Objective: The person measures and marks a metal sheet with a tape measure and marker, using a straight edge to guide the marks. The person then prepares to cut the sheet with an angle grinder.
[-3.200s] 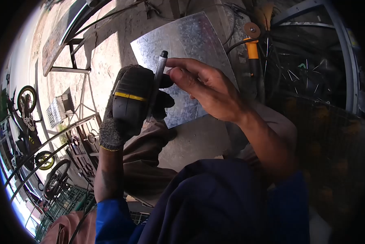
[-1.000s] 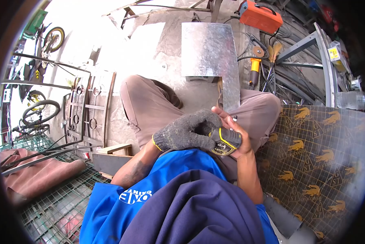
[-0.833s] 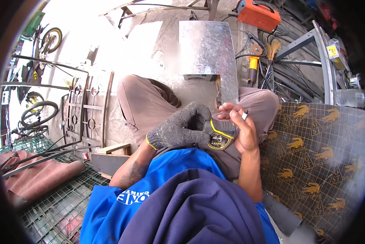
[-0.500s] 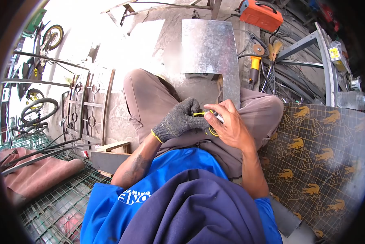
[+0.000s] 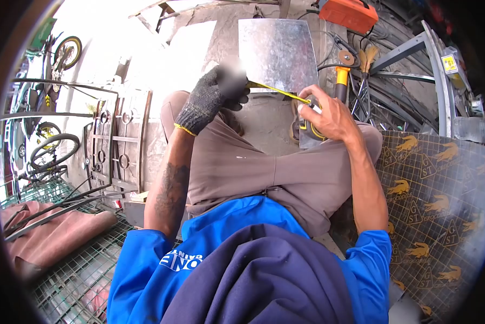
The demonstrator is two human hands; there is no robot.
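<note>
My left hand, in a dark grey knit glove with a yellow cuff edge, pinches the free end of a yellow tape blade. A pale blur hides part of its fingers. The blade stretches across to the tape measure, a yellow and black case gripped in my bare right hand. A small pale item shows by the right thumb, too small to name. Beyond the blade lies a shiny metal sheet on the ground; its narrow strip runs toward me, partly behind the right hand.
An angle grinder with a yellow body lies to the right, near an orange machine and a brush. A black crocodile-print sheet is at lower right. Metal grille frames and green mesh are left.
Both hands have moved forward from my lap and apart, the left going up and left. A length of yellow tape now spans between them. The legs have shifted slightly.
</note>
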